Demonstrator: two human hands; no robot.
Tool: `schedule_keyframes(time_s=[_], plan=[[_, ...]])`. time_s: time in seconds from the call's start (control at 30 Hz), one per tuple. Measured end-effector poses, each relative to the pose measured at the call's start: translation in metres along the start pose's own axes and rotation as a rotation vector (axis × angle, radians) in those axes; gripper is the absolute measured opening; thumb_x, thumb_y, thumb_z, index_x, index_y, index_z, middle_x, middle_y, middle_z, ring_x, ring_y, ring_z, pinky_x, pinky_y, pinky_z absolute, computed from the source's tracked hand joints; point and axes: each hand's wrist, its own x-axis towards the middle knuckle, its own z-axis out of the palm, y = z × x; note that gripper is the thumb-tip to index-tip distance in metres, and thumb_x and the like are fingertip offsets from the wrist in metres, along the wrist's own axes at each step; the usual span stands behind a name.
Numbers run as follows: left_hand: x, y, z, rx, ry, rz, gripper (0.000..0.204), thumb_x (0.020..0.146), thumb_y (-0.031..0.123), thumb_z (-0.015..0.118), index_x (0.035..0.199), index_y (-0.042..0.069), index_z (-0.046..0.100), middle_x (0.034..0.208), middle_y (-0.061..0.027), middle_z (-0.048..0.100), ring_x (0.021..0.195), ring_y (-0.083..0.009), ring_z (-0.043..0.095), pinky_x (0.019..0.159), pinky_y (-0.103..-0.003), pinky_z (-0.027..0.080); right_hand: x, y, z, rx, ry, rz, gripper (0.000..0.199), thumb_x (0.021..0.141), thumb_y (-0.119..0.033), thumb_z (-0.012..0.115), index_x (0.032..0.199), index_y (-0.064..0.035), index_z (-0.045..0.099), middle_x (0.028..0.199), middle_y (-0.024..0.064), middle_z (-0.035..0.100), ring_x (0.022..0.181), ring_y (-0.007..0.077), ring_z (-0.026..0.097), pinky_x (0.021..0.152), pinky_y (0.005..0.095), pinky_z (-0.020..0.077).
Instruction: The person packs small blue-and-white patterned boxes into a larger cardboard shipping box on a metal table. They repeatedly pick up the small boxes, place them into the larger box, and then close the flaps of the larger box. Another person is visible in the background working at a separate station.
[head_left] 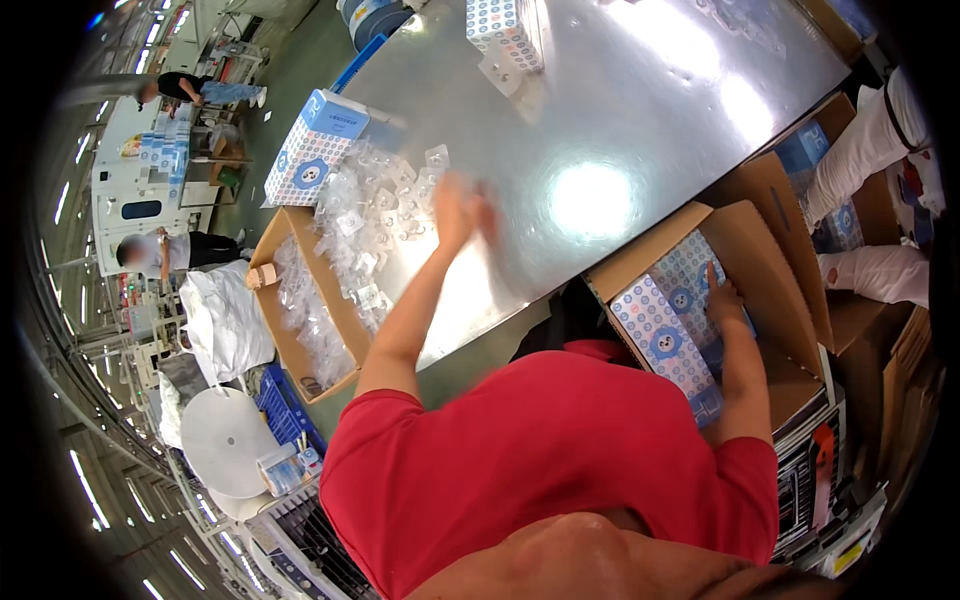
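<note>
Our red shirt (pixel 540 470) fills lower frame. Left hand (pixel 462 212), blurred, grip unclear, over clear packets (pixel 375 225) at centre-left on the steel table (pixel 620 110). Right hand (pixel 722 298), fingers spread, rests on patterned boxes (pixel 670 320) in the carton (pixel 760 270), right.

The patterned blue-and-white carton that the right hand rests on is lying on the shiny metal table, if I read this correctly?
Not quite: the head view shows the patterned blue-and-white carton under the right hand sitting inside an open brown cardboard box beside the shiny metal table, not on it.
</note>
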Motion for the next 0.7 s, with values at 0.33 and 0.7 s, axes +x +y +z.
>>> schedule_keyframes(time_s=[0.33, 0.7], plan=[[0.042, 0.031, 0.059, 0.004, 0.161, -0.201, 0.041, 0.08, 0.011, 0.06, 0.12, 0.002, 0.053, 0.125, -0.0239, 0.047, 0.112, -0.0387, 0.046, 0.099, -0.048, 0.035, -0.076, -0.036, -0.085, 0.588, 0.821, -0.441, 0.037, 0.082, -0.008, 0.059, 0.119, -0.0026, 0.056, 0.12, 0.0173, 0.055, 0.109, 0.0354, 0.054, 0.092, 0.0388, 0.0445], [0.029, 0.053, -0.006, -0.047, 0.167, -0.141, 0.038, 0.081, 0.009, 0.056, 0.119, 0.005, 0.056, 0.122, -0.0241, 0.049, 0.113, -0.0409, 0.046, 0.097, -0.049, 0.036, -0.046, -0.229, -0.173, 0.386, 0.735, -1.006, 0.047, 0.077, -0.012, 0.067, 0.121, -0.0031, 0.053, 0.13, 0.0193, 0.047, 0.12, 0.0367, 0.044, 0.1, 0.0426, 0.0387]])
